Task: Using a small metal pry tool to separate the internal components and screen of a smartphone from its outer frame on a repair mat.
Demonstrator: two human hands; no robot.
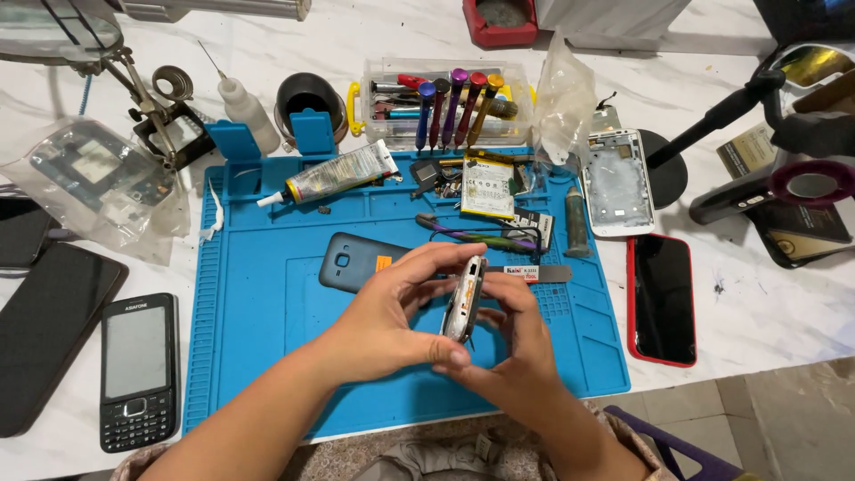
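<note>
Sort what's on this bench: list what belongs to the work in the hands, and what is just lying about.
In use:
- left hand and right hand, both holding the phone body on edge
- dark back cover just behind them
- blue mat under the hands

Lying about:
- red-edged phone
- keypad phone
- glue tube
- screwdrivers in a clear box
- white phone frame

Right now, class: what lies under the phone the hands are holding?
Under the phone body held edge-on by both hands lies the blue mat, with a dark back cover partly showing; the hands hide the rest.

blue mat [267,303], red-edged phone [662,299], marbled white table [766,312]
</note>
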